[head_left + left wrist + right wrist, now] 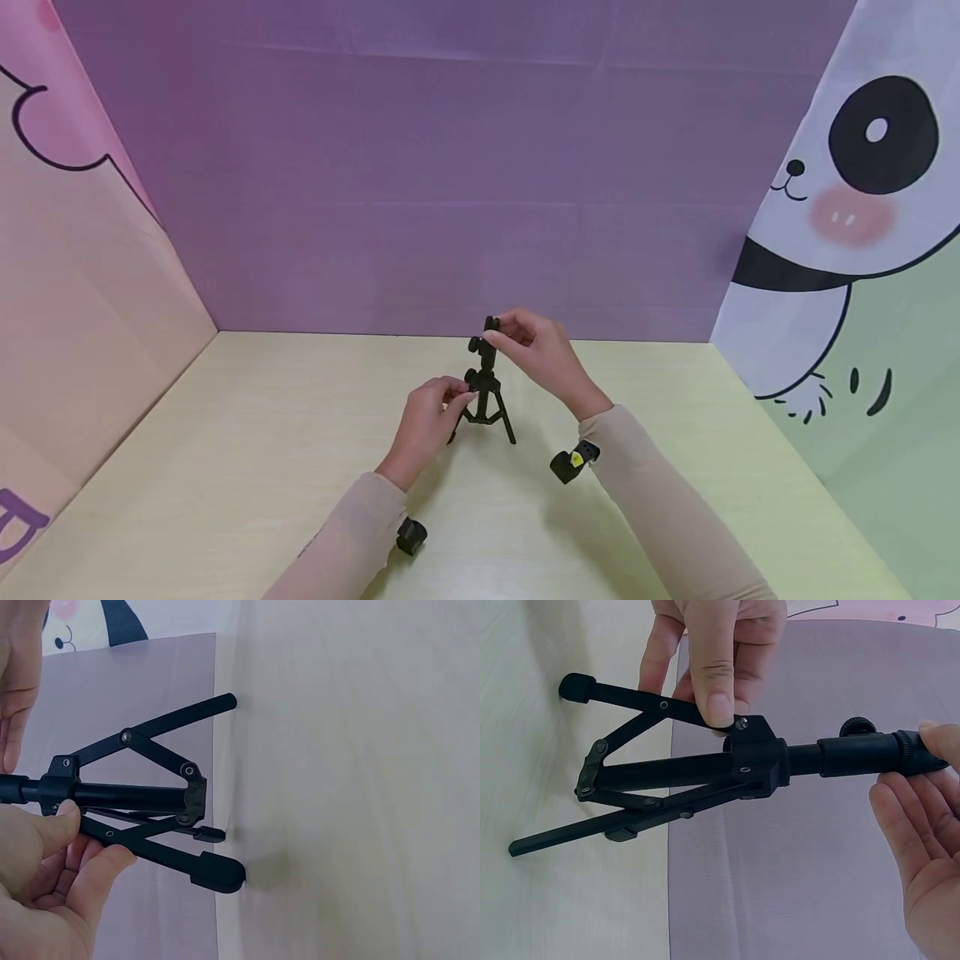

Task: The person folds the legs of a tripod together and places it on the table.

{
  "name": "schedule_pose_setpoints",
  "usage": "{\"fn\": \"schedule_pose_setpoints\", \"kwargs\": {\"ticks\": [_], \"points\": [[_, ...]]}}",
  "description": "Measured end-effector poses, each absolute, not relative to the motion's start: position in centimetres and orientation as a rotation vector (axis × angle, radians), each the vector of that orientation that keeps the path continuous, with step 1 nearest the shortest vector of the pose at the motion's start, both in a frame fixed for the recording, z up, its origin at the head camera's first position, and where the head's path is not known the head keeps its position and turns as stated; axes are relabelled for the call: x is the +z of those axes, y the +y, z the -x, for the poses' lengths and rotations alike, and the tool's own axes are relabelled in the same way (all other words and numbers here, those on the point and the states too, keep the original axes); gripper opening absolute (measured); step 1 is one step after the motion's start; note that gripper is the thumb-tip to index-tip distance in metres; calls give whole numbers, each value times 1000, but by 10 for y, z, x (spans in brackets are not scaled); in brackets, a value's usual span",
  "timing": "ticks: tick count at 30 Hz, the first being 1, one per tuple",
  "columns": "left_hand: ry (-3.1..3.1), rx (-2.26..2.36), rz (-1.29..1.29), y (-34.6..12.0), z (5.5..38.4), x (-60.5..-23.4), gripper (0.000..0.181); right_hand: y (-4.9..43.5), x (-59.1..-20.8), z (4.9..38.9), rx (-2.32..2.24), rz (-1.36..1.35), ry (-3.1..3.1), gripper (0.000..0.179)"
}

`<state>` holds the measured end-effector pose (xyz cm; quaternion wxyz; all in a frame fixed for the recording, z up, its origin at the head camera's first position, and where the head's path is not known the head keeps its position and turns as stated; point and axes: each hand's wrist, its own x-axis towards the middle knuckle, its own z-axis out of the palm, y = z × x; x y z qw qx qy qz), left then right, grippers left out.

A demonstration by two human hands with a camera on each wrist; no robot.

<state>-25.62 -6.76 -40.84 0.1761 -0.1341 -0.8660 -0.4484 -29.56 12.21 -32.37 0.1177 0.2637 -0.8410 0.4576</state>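
Note:
A small black tripod stands upright on the table with its legs spread. My left hand pinches one of its legs near the upper joint between thumb and fingers, as the left wrist view shows. Higher up, my right hand holds the tripod's head with thumb and fingertips. In the right wrist view a round knob sticks out of the centre column, just beside the right hand's fingers. Cross braces join the legs to the lower end of the column.
Under the tripod lies a pale wooden tabletop. A purple backdrop rises behind it, with a panda-printed panel on the right and a beige and pink panel on the left. Small black cameras sit on both wrists.

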Motion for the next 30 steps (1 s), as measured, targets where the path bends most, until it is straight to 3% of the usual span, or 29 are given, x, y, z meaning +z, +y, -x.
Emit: {"fn": "schedule_pose_setpoints", "kwargs": {"ticks": [30], "points": [[-2509, -1362, 366, -74, 263, -404, 16, 123, -323, 295, 1488, -736, -2434, 24]]}}
